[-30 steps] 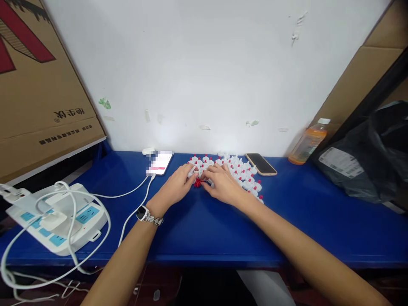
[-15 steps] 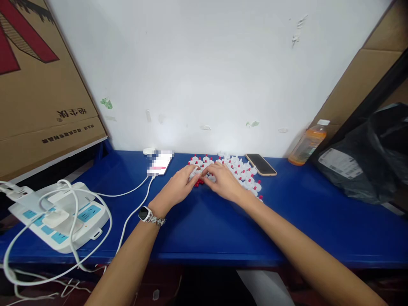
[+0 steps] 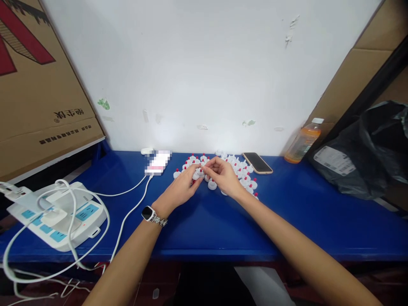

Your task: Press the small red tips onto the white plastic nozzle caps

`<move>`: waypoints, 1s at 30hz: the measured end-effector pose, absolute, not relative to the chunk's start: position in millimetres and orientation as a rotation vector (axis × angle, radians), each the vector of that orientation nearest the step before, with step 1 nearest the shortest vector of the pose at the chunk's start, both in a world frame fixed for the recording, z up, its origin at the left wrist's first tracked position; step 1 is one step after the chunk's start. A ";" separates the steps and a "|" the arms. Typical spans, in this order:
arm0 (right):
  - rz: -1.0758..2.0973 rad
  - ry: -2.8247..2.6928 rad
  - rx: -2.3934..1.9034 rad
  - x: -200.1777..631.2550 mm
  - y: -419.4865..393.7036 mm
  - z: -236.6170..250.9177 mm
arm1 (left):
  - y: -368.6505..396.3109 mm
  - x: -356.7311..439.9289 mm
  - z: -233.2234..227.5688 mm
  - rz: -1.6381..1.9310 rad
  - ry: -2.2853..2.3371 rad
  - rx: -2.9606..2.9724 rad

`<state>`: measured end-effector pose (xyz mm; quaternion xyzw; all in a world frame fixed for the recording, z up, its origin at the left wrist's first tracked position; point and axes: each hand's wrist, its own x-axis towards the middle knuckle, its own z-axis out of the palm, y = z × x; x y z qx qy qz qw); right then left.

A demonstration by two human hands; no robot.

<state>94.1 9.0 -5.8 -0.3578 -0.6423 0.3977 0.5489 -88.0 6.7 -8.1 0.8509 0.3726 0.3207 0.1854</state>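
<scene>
Far left: corrugated cardboard box (image 3: 41, 97), matte brown with red print. Lower left: rigid white plastic power strip (image 3: 91, 212), blue socket faces, smooth white cables (image 3: 119, 229) looped over it. Left of centre: phone (image 3: 157, 163), screen lit, a cable at its lower end, on a glossy blue desk (image 3: 204, 229).

Left wrist wore a watch (image 3: 148, 213) with a metal link band. Left hand (image 3: 181, 187), centre of frame: grip closed, thumb and forefinger around a small white piece (image 3: 200, 172). Right hand (image 3: 225, 176), just beside: thumb and forefinger drawn together at the piece's top; could not tell whether that grip held anything. Around and behind both hands, smooth white pieces (image 3: 245, 173), round-based, many with red tips.

Right of centre: dark-screened phone (image 3: 257, 163), tan edge. Right: clear bottle (image 3: 302, 142), orange liquid, white cap; then a crinkled black plastic bag (image 3: 353, 170).

Against half a second earlier: right fingers higher, more pinched; red bits below the fingers less visible; one red-tipped piece now showed left of the left hand.
</scene>
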 end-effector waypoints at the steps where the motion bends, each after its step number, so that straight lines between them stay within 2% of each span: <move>1: 0.975 -1.506 -0.836 93.7 8.7 -5.0 | 6.0 -87.3 -7.5 0.907 1.041 2.395; 17: 1.053 -1.247 -0.805 87.1 8.9 -3.3 | -8.4 -77.6 -3.9 0.854 1.032 2.407; 26: 1.159 -1.406 -0.843 89.6 8.4 -2.2 | -3.7 -76.1 -9.8 0.867 0.980 2.355; 28: 1.130 -1.471 -0.877 92.7 10.3 -1.5 | 0.6 -76.8 -13.0 0.864 0.989 2.346; 30: 0.971 -1.559 -0.928 98.0 11.0 1.0 | 5.3 -79.8 -14.7 0.871 1.030 2.323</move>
